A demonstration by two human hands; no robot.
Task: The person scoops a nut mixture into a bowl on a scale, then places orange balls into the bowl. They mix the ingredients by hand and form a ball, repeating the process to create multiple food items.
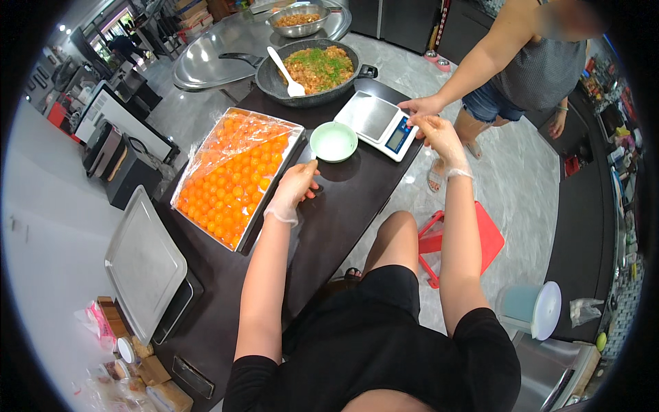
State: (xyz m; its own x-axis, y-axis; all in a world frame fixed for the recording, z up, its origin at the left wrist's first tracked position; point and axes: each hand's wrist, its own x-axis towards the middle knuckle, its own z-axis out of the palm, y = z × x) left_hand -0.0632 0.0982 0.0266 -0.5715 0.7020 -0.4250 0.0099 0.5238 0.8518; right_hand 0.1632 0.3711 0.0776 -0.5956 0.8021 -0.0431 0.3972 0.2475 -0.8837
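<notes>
Between a tray and a bowl, my left hand [296, 186], in a clear plastic glove, has its fingers loosely apart and holds nothing. Its fingertips are close to the small pale green bowl [333, 142]. My right hand [441, 141], also gloved, pinches the right edge of a white kitchen scale [371, 115] beside its blue display panel. At the same edge, another person's hand [423, 106] touches the scale. Left of my left hand lies a metal tray [301, 136] of round orange egg yolks [230, 192], partly under crumpled plastic film [237, 134].
A dark pan [271, 86] of chopped filling with green herbs and a white spatula [295, 88] stands at the table's far end. Behind it is a metal bowl [297, 31]. Another tray [147, 261] sits at left. A red stool [484, 240] stands right of my legs.
</notes>
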